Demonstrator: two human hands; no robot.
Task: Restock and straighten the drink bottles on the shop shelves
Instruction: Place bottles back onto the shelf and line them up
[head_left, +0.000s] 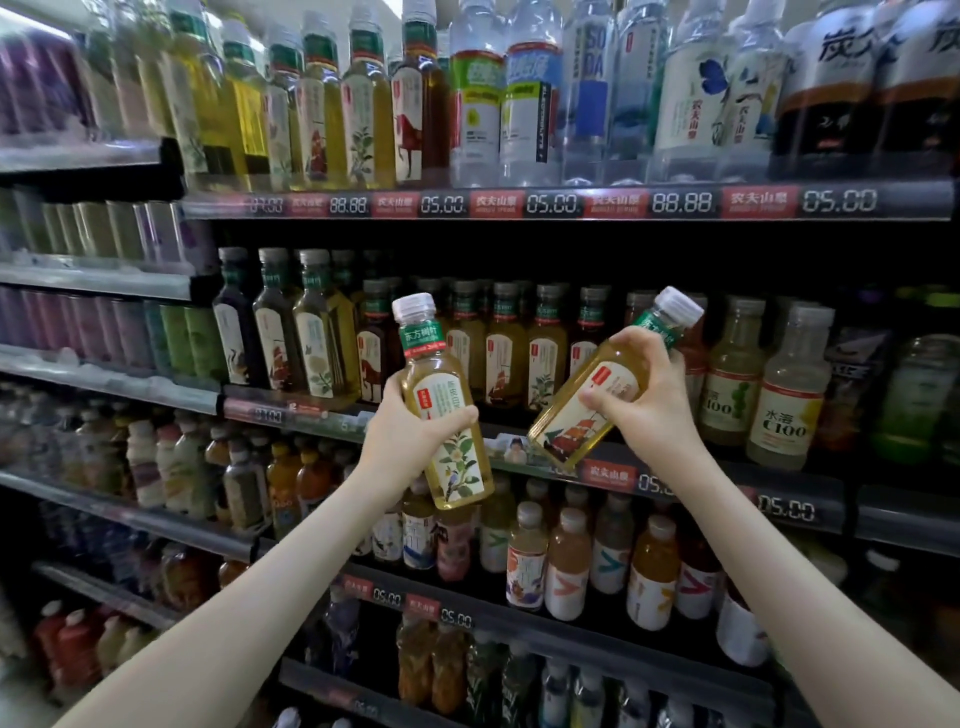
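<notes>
Left hand (410, 434) and right hand (652, 397) each hold one drink, near, before stocked shelves.
The left bottle (460, 467) stands almost upright in the left hand. The right bottle (576, 415) is apart from it, to its right, tilted with its cap up and rightward. Behind both, farther off, a row of bottles (506, 358) stands on the middle shelf (795, 506). The upper shelf (571, 203) lies above it, the lower shelf (519, 623) below, and a side rack (104, 374) at far left.

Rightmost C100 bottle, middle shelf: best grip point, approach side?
Probably the rightmost C100 bottle by its shoulder below the cap, coming from the front. It stands upright at the shelf edge; the neighbouring bottle crowds its body, but the tapered tops leave finger gaps.
</notes>
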